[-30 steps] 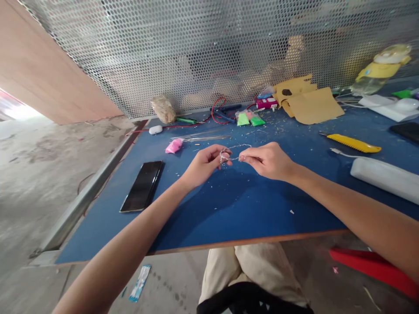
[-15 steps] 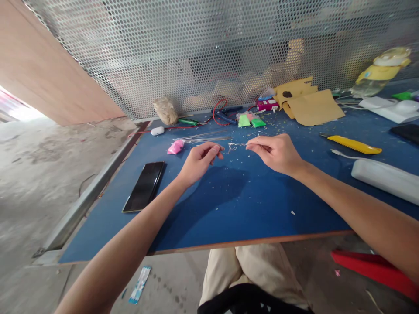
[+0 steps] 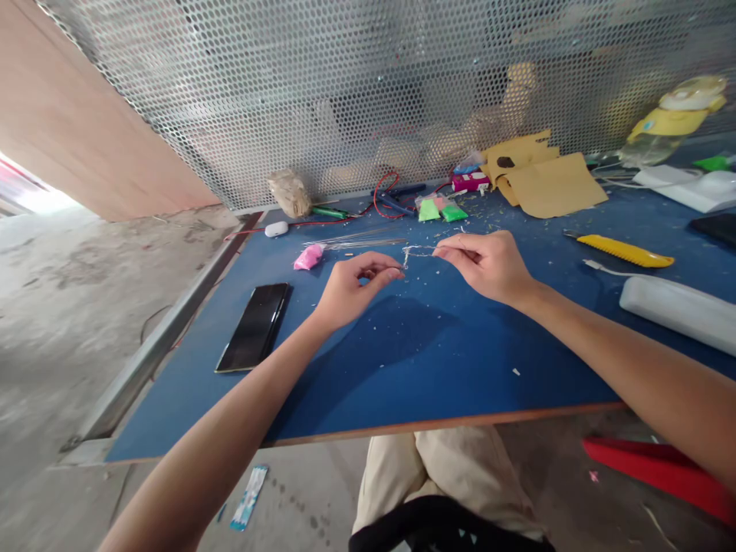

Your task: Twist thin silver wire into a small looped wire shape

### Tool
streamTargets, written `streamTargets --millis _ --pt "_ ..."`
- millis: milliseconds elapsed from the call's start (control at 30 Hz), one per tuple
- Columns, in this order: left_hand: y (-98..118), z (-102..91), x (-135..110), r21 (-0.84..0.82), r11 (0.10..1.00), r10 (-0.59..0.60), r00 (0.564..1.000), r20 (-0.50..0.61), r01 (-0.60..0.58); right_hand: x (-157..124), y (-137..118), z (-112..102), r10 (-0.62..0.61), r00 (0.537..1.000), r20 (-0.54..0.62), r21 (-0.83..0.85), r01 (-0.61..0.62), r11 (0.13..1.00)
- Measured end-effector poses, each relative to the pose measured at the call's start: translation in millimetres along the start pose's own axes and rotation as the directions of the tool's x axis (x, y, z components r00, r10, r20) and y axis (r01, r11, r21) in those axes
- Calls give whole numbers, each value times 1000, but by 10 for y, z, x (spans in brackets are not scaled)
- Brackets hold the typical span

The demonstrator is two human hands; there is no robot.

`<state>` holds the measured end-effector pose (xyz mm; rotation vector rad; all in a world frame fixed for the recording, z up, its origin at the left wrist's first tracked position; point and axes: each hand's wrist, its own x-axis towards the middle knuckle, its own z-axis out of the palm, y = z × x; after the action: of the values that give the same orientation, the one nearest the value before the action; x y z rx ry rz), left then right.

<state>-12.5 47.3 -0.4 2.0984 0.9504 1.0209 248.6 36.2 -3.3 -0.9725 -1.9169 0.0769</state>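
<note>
Between my hands stretches a thin, silvery twisted wire piece [image 3: 418, 251], bent at a corner on its left end. My right hand [image 3: 483, 263] pinches its right end between thumb and fingers. My left hand [image 3: 362, 287] is closed with thumb and fingertips together at the lower end of the bent part. Loose thin straight wires [image 3: 362, 239] lie on the table behind my left hand. A pink packet [image 3: 309, 257] sits to the left of them.
On the blue table [image 3: 368, 391] lie a black phone [image 3: 254, 328], a yellow utility knife [image 3: 626, 251], a white elongated case [image 3: 681, 310], blue-handled pliers [image 3: 394, 202] and brown paper [image 3: 552, 184]. A yellow-topped bottle [image 3: 670, 123] stands at back right. Perforated metal mesh [image 3: 345, 92] closes off the back.
My left hand has moved slightly right, its fingertips now at the wire's bent lower end. The wire piece now shows a clearer corner. My right hand has hardly moved.
</note>
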Motion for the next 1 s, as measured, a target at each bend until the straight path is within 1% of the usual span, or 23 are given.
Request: streamTargets --millis 67,100,167,233,300,400,500,600,700,767,800,833,900,967,1000 --pt "9 -17 0 -47 999 6 1000 26 -5 4 15 -1 0 1000 -13 7 0 1000" --pt "20 -25 1 -38 999 19 1000 22 -18 5 19 -1 -1 1000 -15 7 2 1000" --pt "48 -40 3 43 996 81 996 -30 -80 3 17 2 -13 1000 -10 0 13 1000" --pt "82 -45 3 152 976 172 980 -97 -156 -6 4 8 -30 1000 5 -9 30 999" --pt "109 -34 2 226 954 224 969 -103 -197 -19 -17 19 -45 999 15 -12 45 999" --pt "121 14 -1 233 954 208 976 -70 -187 -36 -53 40 -58 998 9 -27 58 998" --pt "104 59 -1 193 966 198 974 -109 -175 -46 -79 50 -84 996 2 -69 84 994" --pt "92 64 0 187 964 215 967 -140 -187 -51 -89 39 -149 989 20 -171 151 974" --pt "104 39 -2 165 970 197 975 -98 -179 -57 -97 11 -216 975 50 -255 221 941" --pt "117 19 -3 168 971 182 981 -70 -168 -58 -107 -11 -254 965 71 -256 263 930" --pt "122 9 -2 184 966 198 978 -65 -183 -58 -114 -22 -270 959 87 -235 283 930" --pt "125 0 -1 208 954 234 970 -66 -216 -57 -123 -33 -283 953 105 -201 299 933" --pt "130 -18 1 274 909 344 936 -71 -314 -55 -144 -54 -297 946 131 -114 312 943" --pt "140 -32 0 343 854 435 899 -55 -392 -52 -172 -71 -295 949 109 -37 301 953" --pt "149 -38 -3 370 832 460 887 -45 -413 -51 -189 -77 -291 953 85 -12 293 956"
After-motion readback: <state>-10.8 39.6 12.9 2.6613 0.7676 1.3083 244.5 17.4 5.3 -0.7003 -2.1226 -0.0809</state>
